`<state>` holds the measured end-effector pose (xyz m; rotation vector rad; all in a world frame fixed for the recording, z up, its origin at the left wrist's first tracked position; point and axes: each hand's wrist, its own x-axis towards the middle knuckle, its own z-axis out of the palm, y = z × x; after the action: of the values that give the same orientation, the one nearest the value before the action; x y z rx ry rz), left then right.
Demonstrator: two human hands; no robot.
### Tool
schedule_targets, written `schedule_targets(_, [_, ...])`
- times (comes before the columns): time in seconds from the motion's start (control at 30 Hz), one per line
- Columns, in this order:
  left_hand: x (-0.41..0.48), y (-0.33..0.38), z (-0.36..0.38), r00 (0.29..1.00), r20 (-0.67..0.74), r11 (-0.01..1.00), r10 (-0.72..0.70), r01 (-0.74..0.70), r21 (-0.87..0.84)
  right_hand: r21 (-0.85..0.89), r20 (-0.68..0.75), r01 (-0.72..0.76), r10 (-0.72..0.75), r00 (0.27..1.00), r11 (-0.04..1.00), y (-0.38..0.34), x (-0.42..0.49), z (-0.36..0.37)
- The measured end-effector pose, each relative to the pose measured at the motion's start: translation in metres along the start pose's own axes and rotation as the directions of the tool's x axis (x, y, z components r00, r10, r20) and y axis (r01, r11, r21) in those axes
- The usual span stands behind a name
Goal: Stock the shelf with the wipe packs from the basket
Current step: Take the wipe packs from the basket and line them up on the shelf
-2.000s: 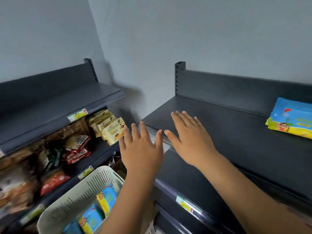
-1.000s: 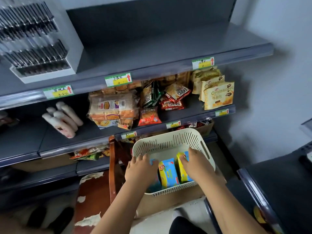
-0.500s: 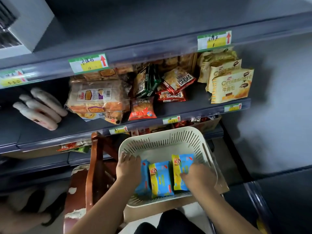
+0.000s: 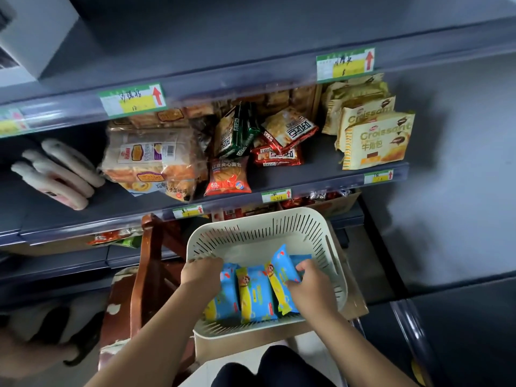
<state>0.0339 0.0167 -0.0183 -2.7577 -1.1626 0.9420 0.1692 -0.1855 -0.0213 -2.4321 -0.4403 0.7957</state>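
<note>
My left hand (image 4: 201,272) curled over blue-and-yellow wipe packs (image 4: 255,293) in the cream slotted plastic basket (image 4: 262,233), my right hand (image 4: 310,280) pinching one pack's edge, forearms angled downward.

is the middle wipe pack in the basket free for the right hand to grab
Probably yes: the middle wipe pack lies uncovered on top in the basket, right beside the right hand, which rests on the neighbouring pack.

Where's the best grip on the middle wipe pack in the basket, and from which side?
Probably its upper end, from above. The middle wipe pack stands on edge, wedged between neighbouring packs, so its long flanks are blocked; only the top edge is free. The left hand and right hand already sit on the outer packs inside the basket.
</note>
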Motion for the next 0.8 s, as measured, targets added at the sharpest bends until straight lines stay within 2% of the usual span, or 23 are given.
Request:
schedule_targets(0.07, [-0.01, -0.005, -0.014, 1.0, 0.015, 0.998, -0.009, 0.01, -0.06, 0.097, 0.022, -0.003, 0.001, 1.0, 0.995, -0.002, -0.002, -0.011])
schedule_targets(0.17, [-0.026, -0.017, -0.035, 1.0, 0.01, 0.97, -0.025, 0.026, -0.24, 0.228, 0.034, 0.001, -0.009, 0.999, 0.974, -0.006, -0.008, -0.034])
schedule_targets(0.27, [-0.04, -0.031, -0.053, 0.997, -0.047, 0.885, -0.069, 0.039, -0.464, 0.302, 0.019, 0.035, -0.043, 0.999, 0.953, -0.012, -0.018, -0.058])
schedule_targets(0.33, [-0.048, -0.035, -0.062, 0.992, -0.075, 0.771, -0.1, 0.029, -0.637, 0.386, 0.0, 0.036, -0.039, 0.999, 0.922, -0.018, -0.024, -0.071])
schedule_targets(0.47, [-0.066, -0.031, -0.083, 0.987, -0.111, 0.435, -0.114, -0.051, -0.899, 0.559, -0.134, 0.09, -0.018, 0.991, 0.824, -0.033, -0.039, -0.094])
schedule_targets(0.57, [-0.084, -0.027, -0.103, 0.987, -0.147, 0.246, -0.066, -0.126, -0.961, 0.626, -0.277, 0.198, -0.023, 0.961, 0.754, -0.048, -0.055, -0.117])
schedule_targets(0.7, [-0.107, -0.024, -0.127, 0.971, -0.24, 0.149, 0.003, -0.238, -0.96, 0.608, -0.438, 0.34, -0.054, 0.897, 0.718, -0.063, -0.083, -0.151])
schedule_targets(0.8, [-0.126, -0.024, -0.142, 0.96, -0.272, 0.089, 0.07, -0.278, -0.957, 0.597, -0.517, 0.387, -0.032, 0.855, 0.703, -0.065, -0.108, -0.173])
